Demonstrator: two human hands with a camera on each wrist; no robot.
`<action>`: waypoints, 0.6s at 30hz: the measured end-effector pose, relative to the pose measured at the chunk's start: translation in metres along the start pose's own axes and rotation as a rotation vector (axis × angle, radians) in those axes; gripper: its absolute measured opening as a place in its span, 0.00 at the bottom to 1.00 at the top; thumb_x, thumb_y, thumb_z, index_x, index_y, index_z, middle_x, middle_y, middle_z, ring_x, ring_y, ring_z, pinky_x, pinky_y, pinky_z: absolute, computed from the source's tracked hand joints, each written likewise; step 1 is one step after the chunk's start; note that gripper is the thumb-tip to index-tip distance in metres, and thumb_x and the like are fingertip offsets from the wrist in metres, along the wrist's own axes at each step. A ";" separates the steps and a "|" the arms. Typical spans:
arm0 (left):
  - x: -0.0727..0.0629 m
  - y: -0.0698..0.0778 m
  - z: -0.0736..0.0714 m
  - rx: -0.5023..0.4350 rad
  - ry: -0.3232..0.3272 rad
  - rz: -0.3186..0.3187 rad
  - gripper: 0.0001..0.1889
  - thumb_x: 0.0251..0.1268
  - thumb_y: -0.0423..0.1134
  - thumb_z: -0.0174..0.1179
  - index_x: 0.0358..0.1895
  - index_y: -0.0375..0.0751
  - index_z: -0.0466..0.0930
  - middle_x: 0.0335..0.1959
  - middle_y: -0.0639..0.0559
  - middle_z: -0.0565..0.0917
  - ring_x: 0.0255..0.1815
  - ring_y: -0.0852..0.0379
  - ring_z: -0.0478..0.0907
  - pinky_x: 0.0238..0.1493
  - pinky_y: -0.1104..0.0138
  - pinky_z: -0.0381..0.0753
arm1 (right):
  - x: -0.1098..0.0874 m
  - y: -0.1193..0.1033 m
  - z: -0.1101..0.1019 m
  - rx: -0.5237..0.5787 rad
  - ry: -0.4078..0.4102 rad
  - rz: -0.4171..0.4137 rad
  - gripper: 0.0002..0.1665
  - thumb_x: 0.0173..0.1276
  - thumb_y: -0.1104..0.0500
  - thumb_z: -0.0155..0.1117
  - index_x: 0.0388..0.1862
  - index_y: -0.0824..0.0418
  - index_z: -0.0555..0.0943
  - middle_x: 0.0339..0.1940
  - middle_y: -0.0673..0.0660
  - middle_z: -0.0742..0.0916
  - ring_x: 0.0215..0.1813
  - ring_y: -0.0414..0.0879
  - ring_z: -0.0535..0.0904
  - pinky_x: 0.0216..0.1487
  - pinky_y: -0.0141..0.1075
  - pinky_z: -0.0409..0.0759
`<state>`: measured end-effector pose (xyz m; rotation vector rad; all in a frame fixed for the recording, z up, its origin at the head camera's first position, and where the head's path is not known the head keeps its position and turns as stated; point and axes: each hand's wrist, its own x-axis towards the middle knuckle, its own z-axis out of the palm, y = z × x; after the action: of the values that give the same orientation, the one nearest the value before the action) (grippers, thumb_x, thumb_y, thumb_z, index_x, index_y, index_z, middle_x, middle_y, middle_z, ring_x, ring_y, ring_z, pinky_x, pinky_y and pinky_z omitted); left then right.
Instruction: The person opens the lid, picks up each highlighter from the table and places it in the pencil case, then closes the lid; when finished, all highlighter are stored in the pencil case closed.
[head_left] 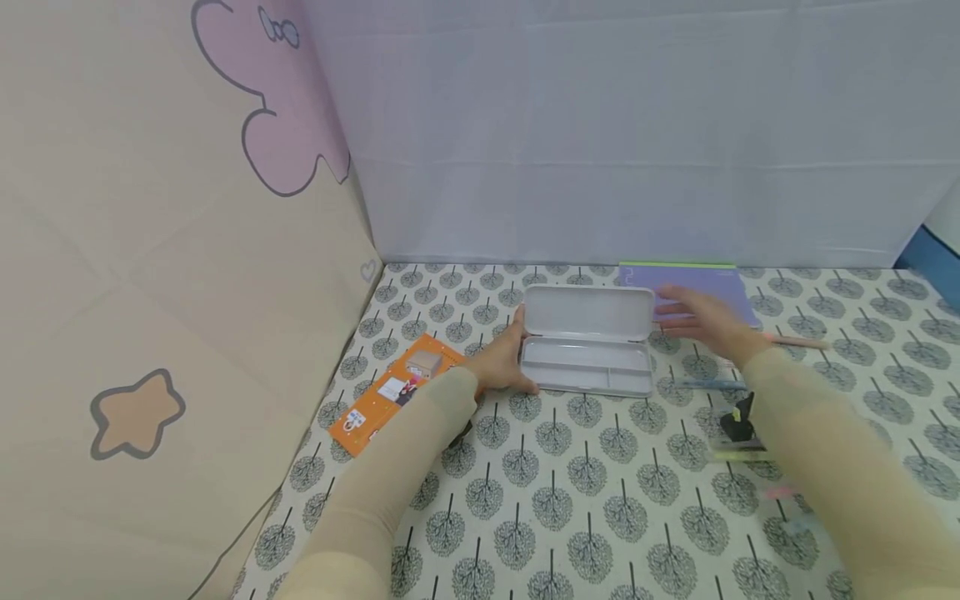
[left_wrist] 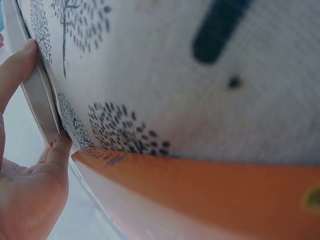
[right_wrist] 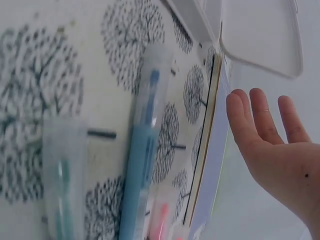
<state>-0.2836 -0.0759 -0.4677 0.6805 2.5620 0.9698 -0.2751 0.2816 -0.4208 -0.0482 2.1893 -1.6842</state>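
Note:
A white pencil case (head_left: 585,379) lies unfolded on the patterned cloth, its lid (head_left: 588,312) tilted up at the back. Two long compartments show in its base, the front one split by a divider. My left hand (head_left: 501,358) grips the case's left end, thumb near the front corner and fingers toward the back. In the left wrist view, that thumb and the fingers (left_wrist: 60,150) span the case's side. Beside the lid's right edge is my right hand (head_left: 701,321), fingers extended and apart from it, holding nothing. The right wrist view shows a gap between fingertips and lid (right_wrist: 262,37).
A purple notebook (head_left: 686,279) lies behind the right hand. An orange illustrated booklet (head_left: 375,408) is partly under the left forearm. Several pens, including a blue one (right_wrist: 140,160), and a small black item (head_left: 737,425) lie near the right forearm. White curtain (head_left: 630,133) hangs behind.

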 end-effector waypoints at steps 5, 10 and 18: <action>0.001 -0.002 0.000 0.011 0.007 0.019 0.81 0.28 0.43 0.84 0.76 0.44 0.18 0.62 0.48 0.72 0.62 0.53 0.71 0.72 0.60 0.65 | -0.015 0.002 -0.015 -0.092 0.040 -0.038 0.48 0.74 0.34 0.42 0.77 0.66 0.49 0.72 0.72 0.65 0.67 0.58 0.72 0.68 0.48 0.72; 0.001 -0.002 0.000 0.023 0.011 0.016 0.81 0.27 0.43 0.84 0.76 0.43 0.19 0.61 0.49 0.72 0.61 0.53 0.72 0.71 0.60 0.66 | -0.028 0.009 -0.031 -0.200 0.092 -0.062 0.41 0.74 0.38 0.46 0.77 0.57 0.55 0.71 0.61 0.69 0.58 0.40 0.78 0.67 0.51 0.71; 0.001 -0.002 0.000 0.023 0.005 0.012 0.81 0.28 0.43 0.83 0.76 0.43 0.19 0.61 0.49 0.71 0.61 0.53 0.72 0.71 0.60 0.65 | -0.041 0.022 -0.048 -0.331 0.194 -0.084 0.38 0.72 0.41 0.54 0.76 0.50 0.59 0.59 0.41 0.75 0.48 0.31 0.79 0.60 0.50 0.76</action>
<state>-0.2847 -0.0765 -0.4693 0.7011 2.5802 0.9481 -0.2476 0.3426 -0.4205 -0.0677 2.6263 -1.4004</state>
